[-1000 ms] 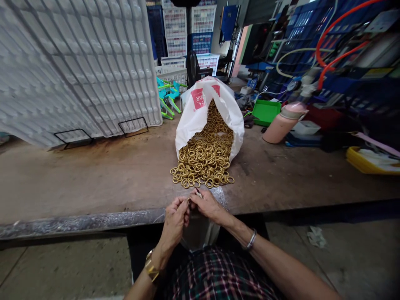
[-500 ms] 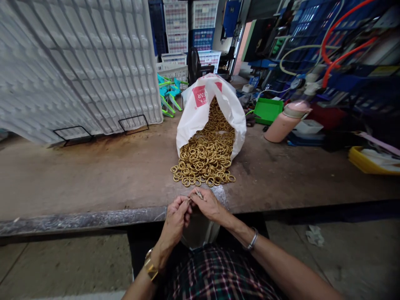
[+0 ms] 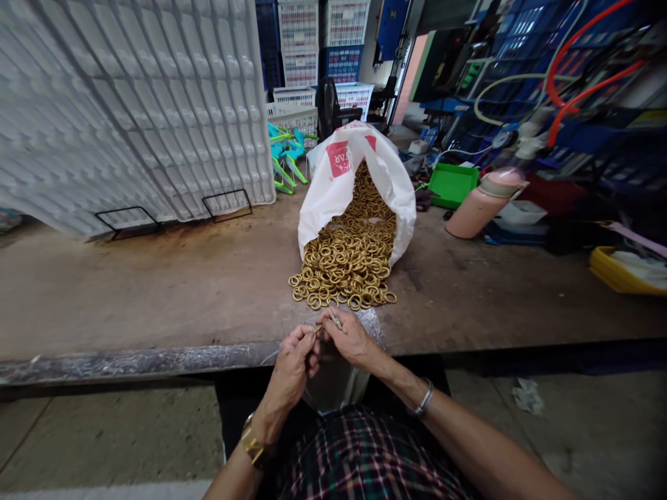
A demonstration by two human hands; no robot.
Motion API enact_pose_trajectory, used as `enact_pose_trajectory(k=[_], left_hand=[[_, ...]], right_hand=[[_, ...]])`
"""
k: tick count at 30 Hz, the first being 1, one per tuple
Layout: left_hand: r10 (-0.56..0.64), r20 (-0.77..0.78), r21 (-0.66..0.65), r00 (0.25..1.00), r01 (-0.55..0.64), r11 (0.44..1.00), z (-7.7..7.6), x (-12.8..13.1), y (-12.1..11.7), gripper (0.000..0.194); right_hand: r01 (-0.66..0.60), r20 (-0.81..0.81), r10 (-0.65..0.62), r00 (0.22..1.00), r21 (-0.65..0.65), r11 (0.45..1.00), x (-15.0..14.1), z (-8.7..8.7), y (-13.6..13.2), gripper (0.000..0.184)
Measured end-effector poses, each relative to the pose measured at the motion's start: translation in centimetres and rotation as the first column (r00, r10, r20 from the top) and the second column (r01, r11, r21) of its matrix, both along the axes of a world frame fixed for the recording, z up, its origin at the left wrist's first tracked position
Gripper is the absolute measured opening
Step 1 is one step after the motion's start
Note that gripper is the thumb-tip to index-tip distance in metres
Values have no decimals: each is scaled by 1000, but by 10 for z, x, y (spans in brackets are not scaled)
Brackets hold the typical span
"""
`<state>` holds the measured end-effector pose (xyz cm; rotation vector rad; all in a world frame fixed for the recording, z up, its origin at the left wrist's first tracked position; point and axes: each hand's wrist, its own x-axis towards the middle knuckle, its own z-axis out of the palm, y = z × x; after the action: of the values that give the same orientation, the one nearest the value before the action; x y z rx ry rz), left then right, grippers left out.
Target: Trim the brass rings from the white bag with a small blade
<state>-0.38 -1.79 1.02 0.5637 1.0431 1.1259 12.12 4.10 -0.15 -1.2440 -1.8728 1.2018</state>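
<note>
My left hand is closed in a pinch at the table's front edge, on a small brass-coloured ring seen nearly edge-on. Close against it, my right hand is closed around a slim metal tool; its kind is too small to make out. Fingertips of both hands almost meet at the ring. Just beyond them lies a heap of brass-coloured rings, spilling from the mouth of a white plastic bag on its side. Below my hands, a greyish container or bag sits at my lap, partly hidden.
Tall white moulded trays stand on the left, by black wire stands. To the right are a pink bottle, a green bin and a yellow tray. Stacked crates rise behind the wooden table.
My right hand has shifted slightly up and right, and its wrist has turned a little. The left hand keeps its pinch. The whole view has shifted slightly.
</note>
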Motion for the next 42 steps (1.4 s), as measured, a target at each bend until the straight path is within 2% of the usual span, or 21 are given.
enact_pose_trajectory(k=[3,6,10,16,20,22,25,29,34,38,42], left_hand=[[37,-11,16,999,-37,999,-2,2,-1,30],[56,-67,37,996,-53,998,-5,3,-2,31],[71,-137,57,988,-64,996,-9,4,-2,31],[76,-179,88,981,-61,994,-13,4,-3,30],[39,-159,97,987,-24,995,-3,3,-12,28],[6,-95,101,995,4,995,5,4,-16,26],[11,98,45,995,-16,999,12,5,-18,25],[96,236,-81,967,-79,994,8,4,-13,29],[147,308,-156,940,-103,982,0,-1,-10,23],[106,388,-163,915,-45,986,1,-4,-9,23],[127,343,-168,931,-73,983,0,-3,-7,21]], right_hand=[[-48,226,22,974,109,993,3,1,-3,21],[-196,462,85,883,198,960,5,3,-8,24],[-281,602,102,792,212,936,5,4,-13,24],[-300,685,101,722,177,938,-2,4,-12,24],[-255,739,60,671,154,955,1,7,-1,24],[-202,754,11,656,162,966,6,8,7,23],[-119,752,-94,653,224,967,12,6,16,21],[-20,752,-193,631,265,964,10,3,20,19],[-23,789,-192,584,252,967,3,4,25,22],[-15,779,-209,592,270,963,5,2,29,21],[-54,720,-179,671,288,956,12,-2,25,21]])
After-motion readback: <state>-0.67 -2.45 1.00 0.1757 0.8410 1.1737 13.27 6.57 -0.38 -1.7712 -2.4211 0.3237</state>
